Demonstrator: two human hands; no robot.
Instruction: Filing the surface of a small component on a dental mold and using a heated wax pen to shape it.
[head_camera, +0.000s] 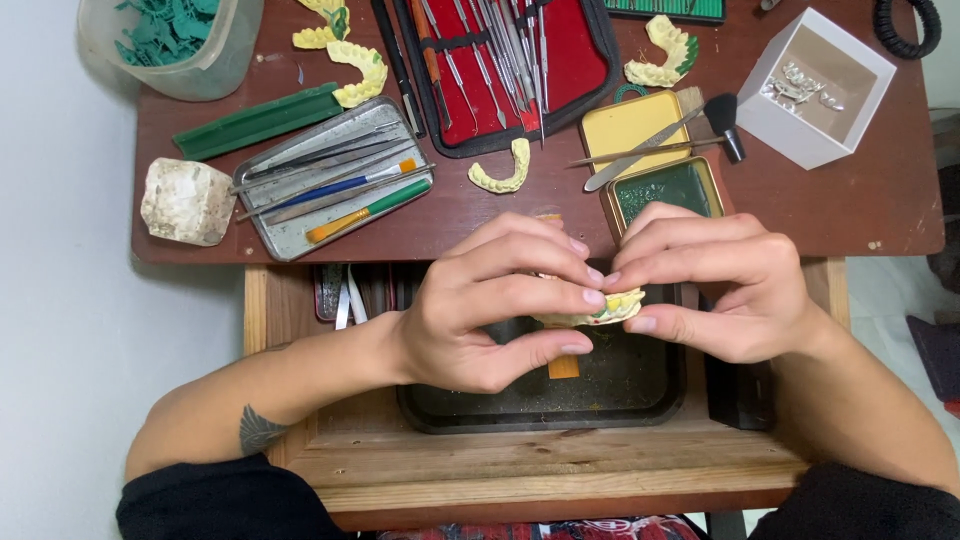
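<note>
A pale yellow dental cast (608, 308) with red and green wax spots is gripped between both hands, above a dark tray (640, 385) in an open wooden drawer. My left hand (490, 305) grips its left side with thumb below and fingers curled over the top. My right hand (715, 285) pinches its right end. Most of the cast is hidden by my fingers. An orange stick (563, 367) pokes out under the left thumb.
On the brown desk (850, 200) lie a metal tray of tools (335, 180), a red instrument case (510, 65), more yellow casts (505, 172) (662, 52), a green wax tin (665, 187), a white box (815, 85), a plaster block (187, 200) and a green bar (258, 120).
</note>
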